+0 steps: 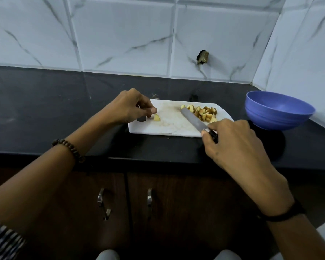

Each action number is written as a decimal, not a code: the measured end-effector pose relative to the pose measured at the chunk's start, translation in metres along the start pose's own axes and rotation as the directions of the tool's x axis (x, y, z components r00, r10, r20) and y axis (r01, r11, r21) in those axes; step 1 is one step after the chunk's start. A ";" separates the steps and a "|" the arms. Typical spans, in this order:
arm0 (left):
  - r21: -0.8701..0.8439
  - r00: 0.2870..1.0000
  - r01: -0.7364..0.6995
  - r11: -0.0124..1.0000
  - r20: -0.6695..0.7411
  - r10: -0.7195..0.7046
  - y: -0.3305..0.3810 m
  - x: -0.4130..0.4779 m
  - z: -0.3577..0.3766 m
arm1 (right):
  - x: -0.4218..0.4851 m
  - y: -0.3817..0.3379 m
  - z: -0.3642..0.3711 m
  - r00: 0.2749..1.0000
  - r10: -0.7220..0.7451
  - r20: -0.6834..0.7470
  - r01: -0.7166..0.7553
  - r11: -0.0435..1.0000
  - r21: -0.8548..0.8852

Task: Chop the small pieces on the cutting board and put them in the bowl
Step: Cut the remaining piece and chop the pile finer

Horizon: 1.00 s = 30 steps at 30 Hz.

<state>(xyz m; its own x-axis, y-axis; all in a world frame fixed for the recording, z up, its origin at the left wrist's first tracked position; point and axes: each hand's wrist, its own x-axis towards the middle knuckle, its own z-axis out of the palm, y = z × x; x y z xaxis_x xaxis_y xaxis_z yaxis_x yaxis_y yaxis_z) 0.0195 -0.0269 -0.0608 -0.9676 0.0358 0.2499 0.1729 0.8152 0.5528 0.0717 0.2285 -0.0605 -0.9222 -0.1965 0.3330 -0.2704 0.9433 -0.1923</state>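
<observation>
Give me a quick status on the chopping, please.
Left hand pinches lone piece at left end of cutting board. Right hand grips knife, blade against chopped pile. Bowl right of board, nothing visible inside. Nothing in the way.

A: Middle of the cutting board (169, 126), any room?
B: An open strip of board between the loose piece (156, 117) at its left end and the knife (192, 119) blade. The left hand (128, 106) pinches that piece and blocks the left end.
A: Right half?
B: The blade lies slantwise across it, gripped by the right hand (233, 139) over the near right corner. The chopped pile (204, 112) fills the far right corner, against the blade.
A: Past the right edge?
B: The bowl (276, 111) stands near, apart from the board, with a counter gap between.
A: Left, behind?
B: Open counter (45, 109) to the left. The tiled wall (120, 34) closes the strip behind.
</observation>
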 end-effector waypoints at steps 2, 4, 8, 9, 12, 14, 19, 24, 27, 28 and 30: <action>-0.047 0.999 -0.007 0.999 0.043 0.009 0.001 -0.001 -0.001 | 0.000 0.001 -0.001 1.000 -0.013 -0.016 0.013 1.000 0.009; -0.062 0.998 -0.004 0.998 0.058 0.008 0.001 0.000 -0.001 | 0.000 0.000 0.001 0.999 -0.031 -0.028 0.032 0.999 0.021; -0.079 0.996 -0.019 0.997 0.087 0.026 0.002 0.005 0.000 | 0.000 0.003 0.004 0.997 -0.054 -0.046 0.057 0.996 0.063; -0.108 0.994 -0.028 0.994 0.100 0.038 0.003 0.006 0.001 | 0.001 0.004 0.005 0.997 -0.057 -0.047 0.060 0.996 0.071; -0.147 0.988 -0.065 0.987 0.128 0.084 0.011 0.010 0.006 | 0.001 0.006 0.004 0.998 -0.048 -0.048 0.052 0.993 0.104; -0.117 0.985 -0.091 0.989 0.134 0.107 0.015 0.012 0.010 | 0.001 0.008 0.004 0.998 -0.045 -0.047 0.050 0.992 0.120; -0.002 0.998 -0.055 0.998 0.031 0.055 0.020 0.013 0.015 | -0.001 0.009 0.004 0.998 -0.064 -0.009 0.065 0.982 0.176; 0.032 0.997 -0.053 0.998 0.054 0.052 0.021 0.009 0.015 | -0.003 0.009 0.005 0.996 -0.082 -0.039 0.089 0.974 0.207; -0.017 0.994 -0.107 0.994 0.031 0.107 0.025 0.011 0.017 | -0.004 0.009 0.004 0.996 -0.085 -0.039 0.091 0.973 0.211; -0.021 0.991 -0.131 0.991 0.024 0.131 0.026 0.012 0.020 | -0.004 0.009 0.003 0.996 -0.082 -0.040 0.089 0.973 0.214; -0.024 0.985 -0.169 0.985 0.018 0.169 0.030 0.014 0.026 | -0.004 0.009 0.002 0.996 -0.078 -0.047 0.087 0.970 0.226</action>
<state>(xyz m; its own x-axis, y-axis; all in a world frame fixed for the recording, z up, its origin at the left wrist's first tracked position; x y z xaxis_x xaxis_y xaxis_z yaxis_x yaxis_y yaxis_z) 0.0062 0.0127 -0.0617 -0.9276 0.1838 0.3252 0.3381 0.7836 0.5212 0.0723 0.2376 -0.0651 -0.8841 -0.2571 0.3902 -0.4052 0.8377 -0.3662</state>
